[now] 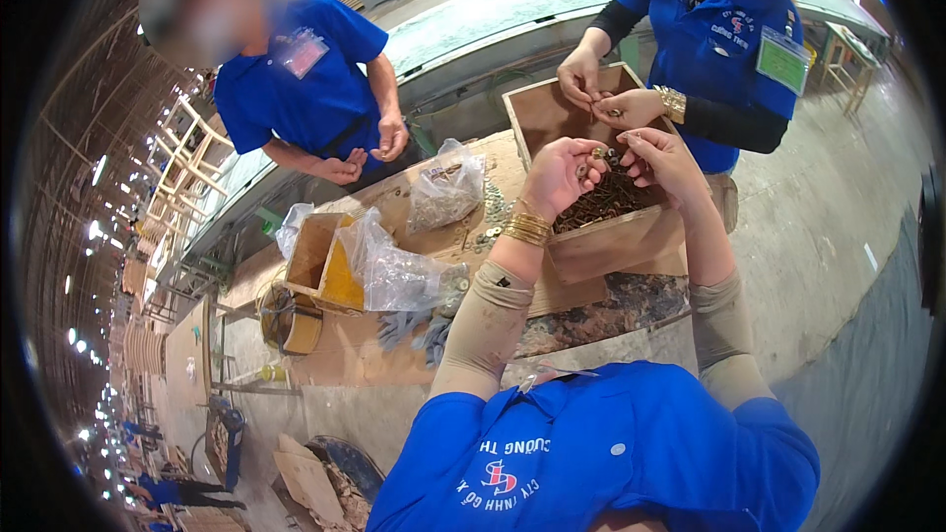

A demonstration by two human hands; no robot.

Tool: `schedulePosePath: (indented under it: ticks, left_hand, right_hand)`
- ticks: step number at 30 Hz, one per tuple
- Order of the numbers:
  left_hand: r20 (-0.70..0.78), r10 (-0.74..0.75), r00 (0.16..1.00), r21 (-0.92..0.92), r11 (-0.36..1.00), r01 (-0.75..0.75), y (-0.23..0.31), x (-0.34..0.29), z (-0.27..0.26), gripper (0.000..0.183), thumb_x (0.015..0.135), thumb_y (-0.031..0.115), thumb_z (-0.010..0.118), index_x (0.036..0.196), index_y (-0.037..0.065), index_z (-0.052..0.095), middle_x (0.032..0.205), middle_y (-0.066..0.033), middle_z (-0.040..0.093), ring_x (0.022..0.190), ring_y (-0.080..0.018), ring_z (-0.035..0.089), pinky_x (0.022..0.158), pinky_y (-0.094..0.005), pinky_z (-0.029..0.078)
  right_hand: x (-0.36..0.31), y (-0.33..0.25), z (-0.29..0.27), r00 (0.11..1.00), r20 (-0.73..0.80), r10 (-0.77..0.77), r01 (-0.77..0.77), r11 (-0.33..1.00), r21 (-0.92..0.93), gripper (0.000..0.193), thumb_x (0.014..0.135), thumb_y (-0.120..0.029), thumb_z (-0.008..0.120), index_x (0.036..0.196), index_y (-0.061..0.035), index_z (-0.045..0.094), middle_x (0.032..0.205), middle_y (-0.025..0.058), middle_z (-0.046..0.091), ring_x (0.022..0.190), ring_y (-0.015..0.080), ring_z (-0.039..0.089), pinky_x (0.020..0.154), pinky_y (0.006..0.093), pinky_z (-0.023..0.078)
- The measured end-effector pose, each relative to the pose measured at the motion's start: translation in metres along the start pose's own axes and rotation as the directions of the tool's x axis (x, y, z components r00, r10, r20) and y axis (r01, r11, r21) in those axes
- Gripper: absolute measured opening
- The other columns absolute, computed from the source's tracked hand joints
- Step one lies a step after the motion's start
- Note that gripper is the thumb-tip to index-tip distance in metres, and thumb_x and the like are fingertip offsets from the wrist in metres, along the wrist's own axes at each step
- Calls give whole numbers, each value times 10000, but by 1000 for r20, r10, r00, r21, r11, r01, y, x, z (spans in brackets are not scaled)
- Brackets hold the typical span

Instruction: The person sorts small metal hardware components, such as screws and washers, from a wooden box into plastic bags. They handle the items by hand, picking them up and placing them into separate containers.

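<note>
My left hand (564, 177) is turned palm up over a wooden box (621, 248), its fingers curled round small ring-shaped metal pieces that look like washers (598, 153). Beside it, my right hand (665, 163) is closed in a pinch, fingertips close to the left ones. What it pinches is too small to make out. Below both hands, the box holds a heap of long, thin brownish bolts (603, 202). Across the box, a co-worker's hands (611, 103) meet over its far side, with a small piece between the fingers.
Left of the box, the worktable carries loose washers (485, 239), a clear bag of small hardware (445, 192), another plastic bag (399, 271), a divided wooden box (307, 254) and grey gloves (402, 328). A second co-worker (305, 89) stands at the far left, hands over the table.
</note>
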State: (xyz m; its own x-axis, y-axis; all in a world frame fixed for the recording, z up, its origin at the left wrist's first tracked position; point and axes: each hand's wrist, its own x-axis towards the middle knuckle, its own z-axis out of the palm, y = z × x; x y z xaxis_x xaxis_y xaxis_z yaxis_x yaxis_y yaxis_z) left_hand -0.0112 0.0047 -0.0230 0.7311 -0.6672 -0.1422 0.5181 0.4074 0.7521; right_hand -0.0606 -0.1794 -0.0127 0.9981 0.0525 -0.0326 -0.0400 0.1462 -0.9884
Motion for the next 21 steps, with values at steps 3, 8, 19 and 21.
schedulePosePath:
  ticks: [3, 8, 19, 21]
  left_hand:
    - [-51, 11, 999, 100, 995, -6, -1, 3, -2, 126, 834, 111, 492, 896, 26, 561, 671, -51, 570, 569, -106, 533, 493, -205, 430]
    - [-211, 33, 977, 442, 895, 65, -4, 8, -5, 162, 825, 61, 515, 977, 7, 501, 680, -79, 577, 569, -128, 551, 484, -205, 443]
    - [4, -48, 999, 220, 974, 46, 2, -5, -8, 227, 813, -41, 470, 1019, -133, 448, 944, -272, 555, 882, -339, 591, 793, -333, 514]
    - [-12, -53, 999, 268, 962, 54, 4, -6, -5, 184, 819, -23, 484, 977, -116, 483, 917, -264, 570, 855, -326, 603, 765, -330, 526]
  right_hand:
    - [0, 3, -4, 1000, -13, 6, -6, 999, -32, 186, 876, -242, 498, 933, -81, 572, 711, -21, 571, 589, 37, 510, 536, 161, 414]
    - [6, 13, -4, 988, -85, -130, 118, 984, -135, 172, 861, -228, 524, 851, -72, 597, 682, -54, 551, 556, 13, 447, 510, 151, 350]
    - [11, 18, -5, 999, -44, -28, 29, 999, 38, 150, 817, -210, 583, 763, -71, 597, 623, -33, 545, 501, 13, 425, 459, 152, 319]
    - [10, 16, -2, 998, -53, -22, 24, 999, 45, 146, 813, -205, 587, 766, -67, 595, 621, -30, 545, 496, 13, 430, 456, 148, 318]
